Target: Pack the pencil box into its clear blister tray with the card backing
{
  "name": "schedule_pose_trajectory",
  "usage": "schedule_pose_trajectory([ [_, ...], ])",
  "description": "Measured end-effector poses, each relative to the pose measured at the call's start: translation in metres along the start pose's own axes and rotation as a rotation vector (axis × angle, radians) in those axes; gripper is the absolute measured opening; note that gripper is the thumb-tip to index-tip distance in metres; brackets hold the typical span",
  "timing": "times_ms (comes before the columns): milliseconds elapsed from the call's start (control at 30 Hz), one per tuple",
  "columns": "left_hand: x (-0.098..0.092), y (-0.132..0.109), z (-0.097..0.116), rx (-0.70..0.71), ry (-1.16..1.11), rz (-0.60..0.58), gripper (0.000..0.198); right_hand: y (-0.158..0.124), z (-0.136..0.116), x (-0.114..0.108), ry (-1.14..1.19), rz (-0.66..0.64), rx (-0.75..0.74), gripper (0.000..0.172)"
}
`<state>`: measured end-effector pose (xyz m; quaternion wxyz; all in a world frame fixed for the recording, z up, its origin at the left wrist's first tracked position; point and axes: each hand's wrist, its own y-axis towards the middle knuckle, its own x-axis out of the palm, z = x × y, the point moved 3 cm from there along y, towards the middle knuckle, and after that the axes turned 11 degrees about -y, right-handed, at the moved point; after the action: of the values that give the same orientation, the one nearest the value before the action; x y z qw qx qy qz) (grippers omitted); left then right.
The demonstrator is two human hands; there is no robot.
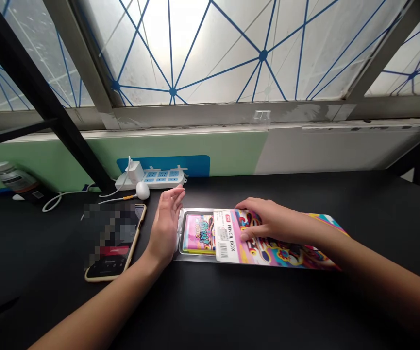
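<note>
Right up close, the right hand (273,221) lay across a pencil box (286,253) still in its clear plastic blister pack (195,257), fingers curled down over the top (can't really tell if it was gripping or just resting there). The left hand (166,226) was open and stood on its edge, fingers up, just beside the pack's left end. The box lay flat on a black bench (231,306), its long axis running left to right, with the right hand on top of it and the left at its end. Just past the left hand sat a phone (115,243) in a gold-edged case, its screen blurred out. Further back were a white power strip (162,179) and a frosted window (195,48) crossed by blue lines.
</note>
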<state>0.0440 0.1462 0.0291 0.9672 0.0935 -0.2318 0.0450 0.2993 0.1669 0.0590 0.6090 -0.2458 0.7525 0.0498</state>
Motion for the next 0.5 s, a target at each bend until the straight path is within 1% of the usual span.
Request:
schedule_pose_trajectory([
  [67, -0.001, 0.001, -0.001, -0.012, 0.001, 0.024, 0.050, 0.014, -0.027, -0.001, -0.033, -0.008, -0.072, 0.073],
  [167, -0.001, 0.002, -0.002, -0.026, 0.001, 0.050, 0.050, 0.035, -0.065, 0.000, -0.096, 0.028, -0.177, 0.068],
  [233, -0.002, 0.002, -0.001, -0.034, 0.007, 0.057, 0.043, 0.046, -0.085, 0.003, -0.155, 0.046, -0.232, 0.065],
  [267, -0.002, 0.002, -0.001, -0.045, 0.016, 0.062, 0.034, 0.049, -0.092, 0.003, -0.176, 0.053, -0.252, 0.064],
  [300, -0.003, 0.002, 0.000, -0.057, 0.027, 0.069, 0.025, 0.050, -0.096, 0.003, -0.187, 0.061, -0.266, 0.063],
  [333, -0.004, 0.002, 0.000, -0.073, 0.040, 0.076, 0.023, 0.049, -0.098, 0.003, -0.198, 0.077, -0.272, 0.062],
  [433, -0.006, 0.001, -0.001, -0.132, 0.076, 0.097, 0.056, 0.034, -0.090, -0.001, -0.277, 0.177, -0.254, 0.057],
  [500, -0.006, 0.000, -0.002, -0.175, 0.097, 0.109, 0.067, 0.017, -0.073, -0.003, -0.311, 0.254, -0.241, 0.053],
])
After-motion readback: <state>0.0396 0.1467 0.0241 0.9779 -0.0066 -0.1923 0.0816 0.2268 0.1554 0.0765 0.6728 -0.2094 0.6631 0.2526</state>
